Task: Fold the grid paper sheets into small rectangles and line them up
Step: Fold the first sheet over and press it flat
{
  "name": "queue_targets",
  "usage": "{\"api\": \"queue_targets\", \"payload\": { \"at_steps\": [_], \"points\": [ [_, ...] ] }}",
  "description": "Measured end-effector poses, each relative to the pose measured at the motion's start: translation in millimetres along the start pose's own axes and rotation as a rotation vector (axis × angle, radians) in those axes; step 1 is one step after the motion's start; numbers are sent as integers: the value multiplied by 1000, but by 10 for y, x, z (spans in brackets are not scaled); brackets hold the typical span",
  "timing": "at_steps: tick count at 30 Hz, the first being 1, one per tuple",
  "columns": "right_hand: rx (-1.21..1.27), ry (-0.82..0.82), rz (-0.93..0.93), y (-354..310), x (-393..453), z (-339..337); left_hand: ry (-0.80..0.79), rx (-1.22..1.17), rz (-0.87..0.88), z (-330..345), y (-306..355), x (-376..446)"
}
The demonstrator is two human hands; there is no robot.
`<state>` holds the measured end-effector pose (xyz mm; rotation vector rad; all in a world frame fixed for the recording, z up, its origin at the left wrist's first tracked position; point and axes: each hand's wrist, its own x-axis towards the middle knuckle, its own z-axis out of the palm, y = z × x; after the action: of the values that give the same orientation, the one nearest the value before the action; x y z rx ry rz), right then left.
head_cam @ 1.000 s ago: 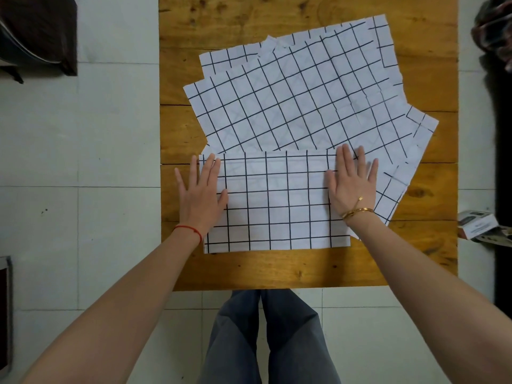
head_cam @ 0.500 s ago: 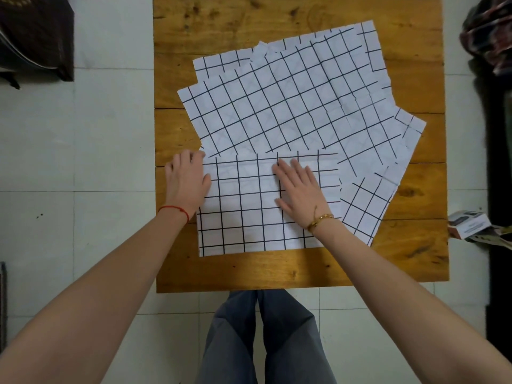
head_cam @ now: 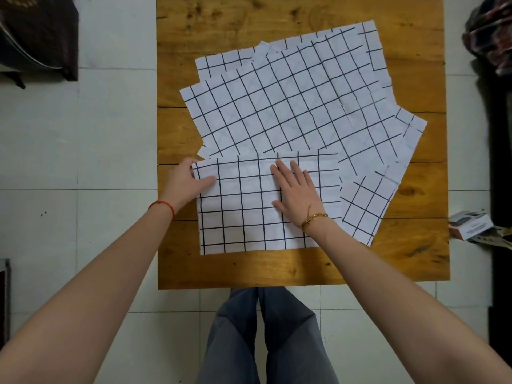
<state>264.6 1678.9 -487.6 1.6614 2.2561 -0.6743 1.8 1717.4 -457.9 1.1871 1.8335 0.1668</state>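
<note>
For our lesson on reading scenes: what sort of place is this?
Probably a room at home, not a workshop: a small wooden table on a white tiled floor, with loose grid paper sheets spread on it.

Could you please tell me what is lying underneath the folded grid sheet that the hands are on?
The folded sheet rests on the wooden table, its far edge and right end overlapping the fanned unfolded sheets. How far they extend beneath is hidden.
</note>
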Motion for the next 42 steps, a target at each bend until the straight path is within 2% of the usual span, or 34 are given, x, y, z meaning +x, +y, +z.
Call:
{"api": "queue_targets", "payload": {
  "at_steps": [3, 6, 9, 16, 21, 26, 29, 32, 37, 39, 42],
  "points": [
    [2, 6, 6, -18, -2, -8, 6, -47, -18, 36, -57, -92],
    [13, 11, 10, -47, -3, -15, 88, -129, -6, 53, -153, -163],
    [8, 17, 4, -122, 6, -15, 201, -166, 61, 37, -174, -242],
    [-4, 46, -18, -392, 57, 33, 308, -130, 237, -44, -30, -444],
    [-34, 77, -45, -514, 136, 35, 202, -177, 325, -98, 119, -535],
    [-21, 88, -41, -551, 159, 2, 48, -261, 325, 64, 402, -690],
    [177, 250, 2, -463, 72, -54, -34, -351, 331, 282, 577, -747],
    [400, 464, 165, -239, -94, -80, -135, -429, 286, 508, 735, -765],
    [954, 473, 499, 30, -318, -206, -210, -471, 254, 900, 812, -742],
    [1003, 467, 553, 80, -371, -242, -192, -415, 267, 1010, 767, -726],
    [995, 435, 563, 139, -390, -233, -79, -205, 360, 1050, 620, -678]
  ]
}}
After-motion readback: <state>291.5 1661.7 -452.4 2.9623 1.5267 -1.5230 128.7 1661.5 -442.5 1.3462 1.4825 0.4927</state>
